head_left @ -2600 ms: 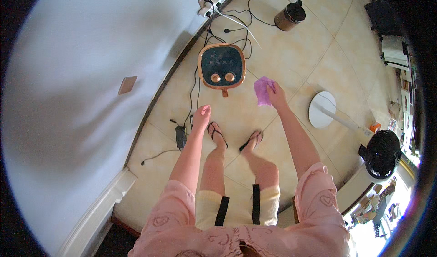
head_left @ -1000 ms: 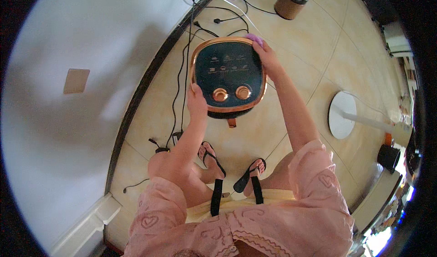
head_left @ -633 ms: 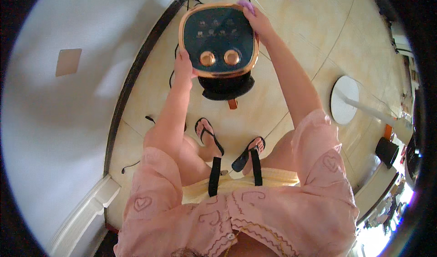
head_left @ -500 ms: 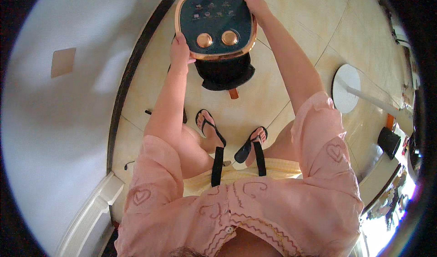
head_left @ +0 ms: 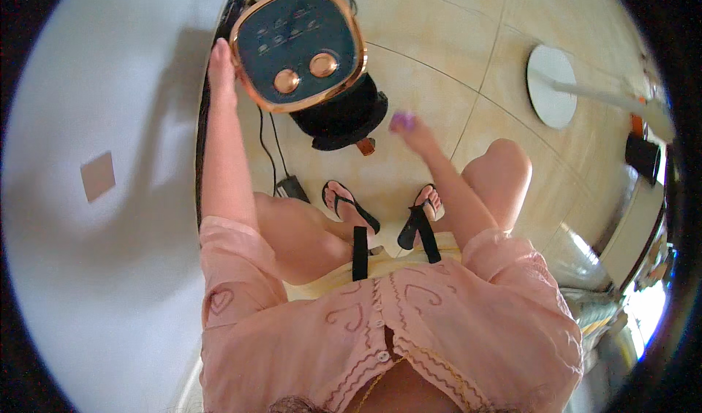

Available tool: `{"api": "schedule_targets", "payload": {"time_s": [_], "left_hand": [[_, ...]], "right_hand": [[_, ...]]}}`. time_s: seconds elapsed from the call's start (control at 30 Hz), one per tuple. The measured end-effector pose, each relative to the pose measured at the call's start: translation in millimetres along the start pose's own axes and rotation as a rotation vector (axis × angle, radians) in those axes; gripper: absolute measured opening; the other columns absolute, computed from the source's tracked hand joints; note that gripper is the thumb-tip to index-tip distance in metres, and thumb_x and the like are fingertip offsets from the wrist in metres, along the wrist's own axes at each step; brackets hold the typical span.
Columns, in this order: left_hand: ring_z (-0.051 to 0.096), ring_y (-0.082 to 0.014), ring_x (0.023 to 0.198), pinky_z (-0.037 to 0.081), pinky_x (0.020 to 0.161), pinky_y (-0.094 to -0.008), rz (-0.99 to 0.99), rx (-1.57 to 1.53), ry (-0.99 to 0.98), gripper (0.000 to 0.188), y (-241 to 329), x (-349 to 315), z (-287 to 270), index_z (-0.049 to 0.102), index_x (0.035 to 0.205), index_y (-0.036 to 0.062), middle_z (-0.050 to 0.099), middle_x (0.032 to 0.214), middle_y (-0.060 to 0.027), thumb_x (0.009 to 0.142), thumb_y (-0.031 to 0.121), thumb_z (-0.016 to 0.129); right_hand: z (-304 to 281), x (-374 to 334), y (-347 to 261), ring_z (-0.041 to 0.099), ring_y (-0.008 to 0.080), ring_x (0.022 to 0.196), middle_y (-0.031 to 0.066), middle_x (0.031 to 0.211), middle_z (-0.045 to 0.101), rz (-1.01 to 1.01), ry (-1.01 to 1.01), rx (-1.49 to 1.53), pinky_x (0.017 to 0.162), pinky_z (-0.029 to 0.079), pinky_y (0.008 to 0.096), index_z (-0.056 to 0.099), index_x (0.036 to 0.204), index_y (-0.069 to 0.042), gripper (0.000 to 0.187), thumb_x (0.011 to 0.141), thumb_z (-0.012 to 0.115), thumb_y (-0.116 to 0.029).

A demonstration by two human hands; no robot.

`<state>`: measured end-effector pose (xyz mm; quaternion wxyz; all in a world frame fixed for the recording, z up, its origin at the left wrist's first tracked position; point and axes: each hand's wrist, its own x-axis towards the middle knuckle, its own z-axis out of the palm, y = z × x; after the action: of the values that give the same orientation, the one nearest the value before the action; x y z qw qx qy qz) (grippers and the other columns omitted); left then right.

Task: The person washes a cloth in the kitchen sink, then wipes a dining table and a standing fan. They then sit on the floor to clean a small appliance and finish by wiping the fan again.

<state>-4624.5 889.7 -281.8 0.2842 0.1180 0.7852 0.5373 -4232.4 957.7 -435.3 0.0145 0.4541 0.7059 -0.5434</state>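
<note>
An air fryer [head_left: 300,40] with a dark top panel, a copper-coloured rim and two round copper knobs stands ahead of me, turned slightly. Its black lower body and a copper-trimmed handle [head_left: 366,146] show at the near side. My left hand [head_left: 223,73] lies along the fryer's left side, fingers stretched out against the rim; part of them is hidden. To the right of the fryer and apart from it, my right hand [head_left: 415,134] is closed on a small purple cloth [head_left: 403,122], somewhat blurred.
A white wall [head_left: 110,267] runs close along the left. Black cords and a black power adapter [head_left: 292,188] lie on the tiled floor [head_left: 431,69] between wall and feet. A white round base with a pole [head_left: 552,95] stands at right.
My right hand has left the fryer's far right corner with the purple cloth and come nearer to me. The fryer appears farther left and turned; my left hand has slid along its side.
</note>
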Motion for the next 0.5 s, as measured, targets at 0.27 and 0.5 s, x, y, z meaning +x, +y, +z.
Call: {"api": "schedule_targets", "payload": {"time_s": [0.27,0.5], "left_hand": [[0.045,-0.0224,0.109,0.037,0.091,-0.0362,-0.375,-0.070,-0.258,0.073,15.4,34.5,13.3,0.042,0.123,0.0056,0.046,0.122,-0.0092,0.076,0.062,0.046],[0.046,-0.0236,0.109,0.037,0.091,-0.0380,-0.306,-0.145,-0.263,0.064,30.1,23.1,22.1,0.042,0.122,0.0073,0.047,0.121,-0.0104,0.082,0.057,0.040]], "right_hand": [[66.7,-58.0,-56.2,0.041,0.0324,0.104,0.0116,0.115,0.043,0.108,0.106,-0.237,0.075,0.045,0.0410,0.049,0.108,-0.012,0.053,0.062,0.071,-0.026],[61.9,-41.0,-74.2,0.045,0.0346,0.094,0.0071,0.113,0.045,-0.060,0.247,-0.036,0.080,0.044,0.0409,0.051,0.104,-0.013,0.049,0.058,0.067,-0.008]]}}
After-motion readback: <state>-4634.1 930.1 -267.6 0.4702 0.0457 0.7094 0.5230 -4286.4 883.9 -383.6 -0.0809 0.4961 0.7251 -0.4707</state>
